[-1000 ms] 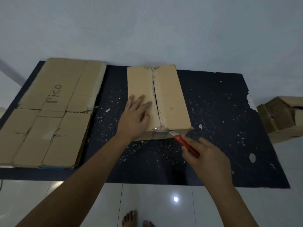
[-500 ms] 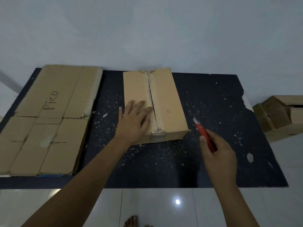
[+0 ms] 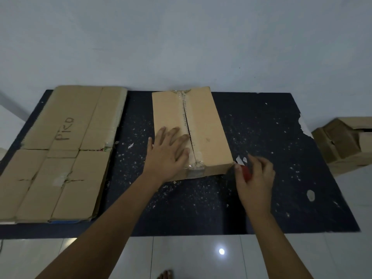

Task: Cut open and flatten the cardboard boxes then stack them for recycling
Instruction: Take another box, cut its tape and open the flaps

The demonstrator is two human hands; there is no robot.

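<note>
Left hand [image 3: 168,154] lies flat, fingers spread, on the taped cardboard box [image 3: 203,133] mid mat [image 3: 261,137]; right hand [image 3: 254,178] grips a red cutter [image 3: 244,171] at the box's near right corner; flattened cardboard [image 3: 60,154] lies left

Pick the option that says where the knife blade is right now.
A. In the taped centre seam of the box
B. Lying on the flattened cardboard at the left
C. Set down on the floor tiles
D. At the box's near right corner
D: the right hand grips the red knife, its blade tip at the near right corner of the box, away from the centre seam.
</note>
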